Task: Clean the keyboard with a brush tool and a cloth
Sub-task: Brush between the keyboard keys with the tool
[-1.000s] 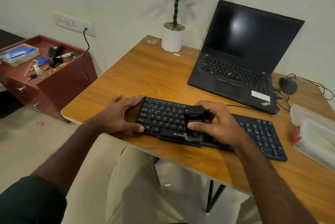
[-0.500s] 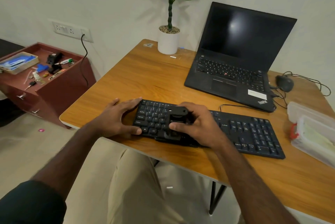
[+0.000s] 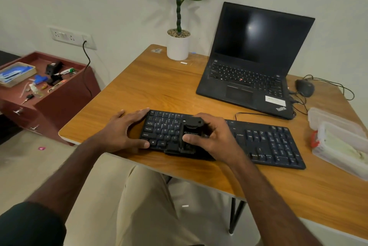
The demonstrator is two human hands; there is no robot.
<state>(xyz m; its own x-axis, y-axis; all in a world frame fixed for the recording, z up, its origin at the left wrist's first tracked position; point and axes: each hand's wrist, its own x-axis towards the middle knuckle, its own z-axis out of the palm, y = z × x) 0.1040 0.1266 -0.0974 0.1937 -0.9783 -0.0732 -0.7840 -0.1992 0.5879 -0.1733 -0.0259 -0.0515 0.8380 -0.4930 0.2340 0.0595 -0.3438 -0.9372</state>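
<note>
1. The wooden desk (image 3: 159,90) carries everything used here; the black keyboard (image 3: 264,142) lies along its near edge, in front of the open laptop (image 3: 249,78).
2. The keyboard's left end is steadied by the left hand (image 3: 123,130), whose fingers are spread flat along the far corner while the thumb is pressed to the near edge; nothing is grasped by it.
3. The black brush tool (image 3: 191,132) is clasped by the right hand (image 3: 215,138), thumb on its near side, and is set on the keys left of centre.
4. The step in hand is judged to be brushing. It would be done well if the tool were drawn along each row with light pressure, so that debris is swept out and not packed under the keys, while the board is kept from sliding.
5. At the right edge, a clear plastic box (image 3: 342,146) is seen with something pale inside, possibly the cloth; this cannot be confirmed.
6. A white pot (image 3: 177,48) holds a plant and pebbles.
</note>
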